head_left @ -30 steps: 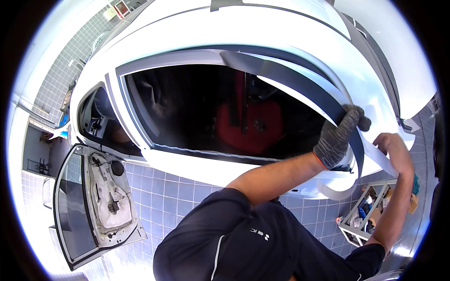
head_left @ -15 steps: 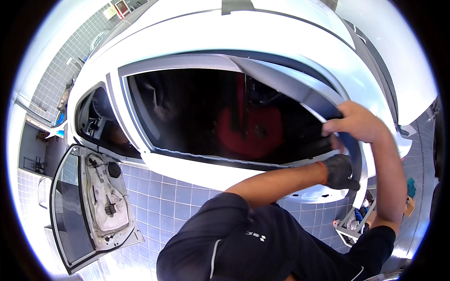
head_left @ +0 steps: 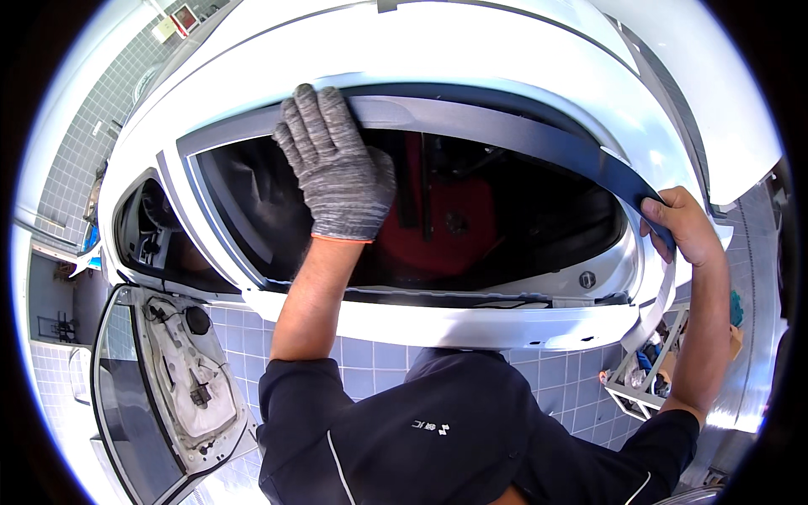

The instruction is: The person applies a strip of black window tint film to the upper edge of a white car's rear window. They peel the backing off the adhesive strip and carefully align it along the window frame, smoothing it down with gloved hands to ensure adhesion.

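Underfoot, square blue-grey floor tiles (head_left: 364,354) with pale joints, washed out by glare toward near left. At far left, a grey tiled wall (head_left: 76,145) with a small red-framed panel (head_left: 186,17); below, a dim recess (head_left: 55,290) edged in white. At right, a pale metal rack (head_left: 631,397) crowded with mixed items. Bright, cool light.

- From my remote view, the gloved left hand (head_left: 341,164) has left the strip's right end and now lies flat across the upper left window frame (head_left: 244,126).
- My right hand (head_left: 686,227) has shifted outward, now gripping the dark strip (head_left: 539,143) near its tip.
- The strip has lost its twist and runs in a smoother arc.
- With my gloved forearm gone, a round fitting (head_left: 587,279) shows in the lower right corner.
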The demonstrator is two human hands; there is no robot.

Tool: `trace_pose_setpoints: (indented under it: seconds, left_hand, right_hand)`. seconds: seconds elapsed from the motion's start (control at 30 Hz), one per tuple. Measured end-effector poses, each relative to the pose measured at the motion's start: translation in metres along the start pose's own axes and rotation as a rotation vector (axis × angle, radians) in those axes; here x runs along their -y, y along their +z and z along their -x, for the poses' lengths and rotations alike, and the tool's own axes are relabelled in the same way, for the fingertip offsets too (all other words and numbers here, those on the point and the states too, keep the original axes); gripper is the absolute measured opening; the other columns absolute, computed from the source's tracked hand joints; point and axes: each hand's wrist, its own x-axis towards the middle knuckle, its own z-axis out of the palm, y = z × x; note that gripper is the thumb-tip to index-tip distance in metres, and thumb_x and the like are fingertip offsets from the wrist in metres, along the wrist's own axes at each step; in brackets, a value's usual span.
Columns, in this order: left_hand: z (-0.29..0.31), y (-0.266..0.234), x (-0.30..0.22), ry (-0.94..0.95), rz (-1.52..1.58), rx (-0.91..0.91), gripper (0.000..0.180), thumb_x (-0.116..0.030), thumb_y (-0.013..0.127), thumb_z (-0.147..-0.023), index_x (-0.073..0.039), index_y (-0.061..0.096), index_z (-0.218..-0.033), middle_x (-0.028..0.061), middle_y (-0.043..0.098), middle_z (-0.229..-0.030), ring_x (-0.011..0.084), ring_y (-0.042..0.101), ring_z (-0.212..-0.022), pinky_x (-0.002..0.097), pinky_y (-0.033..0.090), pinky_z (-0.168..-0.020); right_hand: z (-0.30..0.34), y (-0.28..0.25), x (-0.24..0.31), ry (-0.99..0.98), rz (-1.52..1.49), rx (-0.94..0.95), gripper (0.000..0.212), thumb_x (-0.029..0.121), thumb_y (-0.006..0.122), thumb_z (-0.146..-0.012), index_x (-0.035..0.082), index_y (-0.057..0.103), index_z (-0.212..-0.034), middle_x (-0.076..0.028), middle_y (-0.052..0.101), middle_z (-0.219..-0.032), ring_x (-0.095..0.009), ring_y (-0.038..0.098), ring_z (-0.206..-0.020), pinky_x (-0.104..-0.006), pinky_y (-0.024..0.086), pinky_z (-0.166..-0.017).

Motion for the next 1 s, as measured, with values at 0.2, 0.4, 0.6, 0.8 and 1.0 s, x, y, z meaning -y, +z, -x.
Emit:
trace_pose_setpoints:
  seconds: [0.2,0.4,0.6,0.8,1.0]
  left_hand:
    - [0.006,0.011,-0.071,0.112,0.16,0.053,0.09,-0.013,0.064,-0.079,0.008,0.027,-0.158,0.0369,0.02,-0.165,0.0541,0.015,-0.155,0.0675,0.007,-0.125]
    - [0.011,0.022,-0.168,0.273,0.294,0.189,0.071,-0.008,0.05,-0.087,0.005,0.037,-0.156,0.0352,0.024,-0.164,0.0518,0.018,-0.155,0.0661,0.01,-0.126]
    - [0.016,0.035,-0.201,0.381,0.444,0.157,0.071,-0.007,0.049,-0.087,0.004,0.037,-0.156,0.0348,0.024,-0.164,0.0512,0.019,-0.155,0.0651,0.01,-0.126]
    - [0.01,0.021,-0.126,0.214,0.21,0.171,0.08,-0.009,0.058,-0.083,0.003,0.033,-0.158,0.0337,0.022,-0.165,0.0501,0.018,-0.156,0.0629,0.009,-0.127]
    - [0.006,0.001,0.001,-0.036,-0.17,0.035,0.094,-0.019,0.068,-0.081,0.007,0.022,-0.159,0.036,0.023,-0.163,0.0511,0.018,-0.155,0.0609,0.009,-0.128]
  right_hand:
    - [0.0,0.0,-0.001,-0.023,0.02,0.015,0.047,0.042,0.069,-0.097,0.003,0.071,-0.071,-0.002,0.053,-0.045,-0.012,0.048,-0.031,-0.0219,0.039,-0.037]
    - [-0.005,0.006,-0.006,-0.045,0.025,0.0,0.049,0.044,0.069,-0.097,0.003,0.07,-0.071,-0.002,0.052,-0.045,-0.011,0.048,-0.033,-0.023,0.037,-0.038]
    - [-0.014,0.009,-0.003,-0.026,0.052,-0.012,0.05,0.045,0.068,-0.097,0.004,0.067,-0.069,-0.002,0.052,-0.046,-0.011,0.047,-0.034,-0.0238,0.035,-0.039]
    - [-0.011,0.006,-0.002,-0.058,0.075,-0.031,0.05,0.045,0.068,-0.097,0.004,0.067,-0.069,-0.002,0.052,-0.046,-0.011,0.049,-0.035,-0.0243,0.037,-0.04]
    - [-0.004,0.007,-0.001,-0.103,0.089,-0.047,0.049,0.045,0.067,-0.098,0.005,0.068,-0.07,-0.003,0.053,-0.046,-0.011,0.049,-0.035,-0.0246,0.038,-0.043]
